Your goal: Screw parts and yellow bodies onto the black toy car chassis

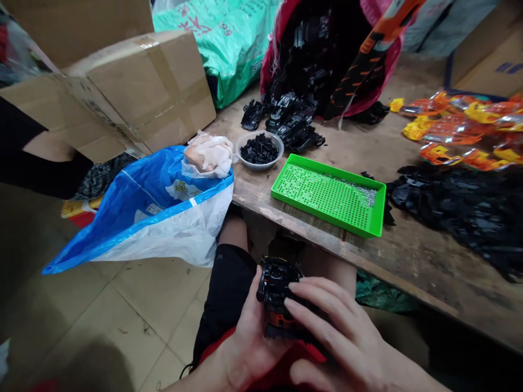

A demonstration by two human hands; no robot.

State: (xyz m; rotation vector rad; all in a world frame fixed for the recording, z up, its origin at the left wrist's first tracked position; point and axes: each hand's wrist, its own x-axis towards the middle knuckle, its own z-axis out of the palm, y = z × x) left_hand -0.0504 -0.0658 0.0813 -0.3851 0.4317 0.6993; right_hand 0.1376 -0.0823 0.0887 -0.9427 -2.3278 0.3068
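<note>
From the head camera, two hands work low over the lap, below the table edge. The left hand (249,340) cups one black and orange toy part (277,298) from beneath, fingers wrapped on it; the right hand (347,337) lies over its top, fingers closed against it. On the wooden table (408,261) stand one green perforated tray (329,194) holding small screws, set close to the near edge, and one clear bowl (260,150) of black pieces behind it. One blue and white bag (151,209) hangs off the table's left corner. Tiled floor lies open to the left.
</note>
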